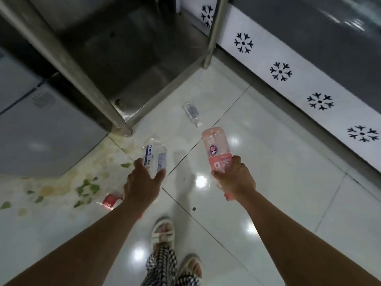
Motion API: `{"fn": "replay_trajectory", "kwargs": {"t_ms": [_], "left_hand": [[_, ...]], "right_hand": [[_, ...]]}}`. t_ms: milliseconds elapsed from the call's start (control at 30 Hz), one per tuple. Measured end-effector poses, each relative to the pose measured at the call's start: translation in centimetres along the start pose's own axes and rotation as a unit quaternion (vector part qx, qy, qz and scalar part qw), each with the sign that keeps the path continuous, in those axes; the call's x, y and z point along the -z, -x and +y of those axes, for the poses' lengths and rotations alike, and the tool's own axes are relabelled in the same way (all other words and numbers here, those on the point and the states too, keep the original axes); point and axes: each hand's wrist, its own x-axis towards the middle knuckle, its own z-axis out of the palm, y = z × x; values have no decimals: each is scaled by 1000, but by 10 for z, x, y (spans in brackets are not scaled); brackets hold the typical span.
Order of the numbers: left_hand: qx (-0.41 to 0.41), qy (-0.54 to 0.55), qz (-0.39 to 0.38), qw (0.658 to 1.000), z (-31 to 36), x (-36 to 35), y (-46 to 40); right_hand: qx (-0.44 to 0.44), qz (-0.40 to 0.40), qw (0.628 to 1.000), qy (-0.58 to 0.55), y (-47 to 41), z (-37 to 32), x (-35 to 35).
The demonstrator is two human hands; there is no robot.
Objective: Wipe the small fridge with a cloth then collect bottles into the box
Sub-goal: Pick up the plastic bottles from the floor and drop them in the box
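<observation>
My left hand grips clear plastic bottles with blue-and-white labels, held over the tiled floor. My right hand grips a pink-labelled clear bottle by its lower part, its base pointing away from me. A small clear bottle lies on the floor ahead, near the steel table's foot. Just under my left wrist, a bottle with a red label lies partly hidden on the floor. The grey small fridge stands at the left. No box is in view.
A stainless steel table frame with legs stands ahead. A white freezer wall with black snowflake marks runs along the right. Green scraps and a yellowish spill cover the floor at left. My sandalled feet are below.
</observation>
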Motion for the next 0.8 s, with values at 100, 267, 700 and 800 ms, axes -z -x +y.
{"fn": "replay_trajectory", "kwargs": {"t_ms": [100,267,700,800], "left_hand": [[7,12,5,1000,21,-20,-30],[64,69,-29,995,48,-66,-102],[156,160,-10,975,56,-235,-314],[162,164,13,973,47,-272,-359]], "right_hand": [[-14,-9,1000,-8,-39,-1,9],[-38,-28,999,-26,-119,-10,8],[-20,-32,999,-25,-371,5,-101],[1,-18,1000,-25,-428,8,-129]]}}
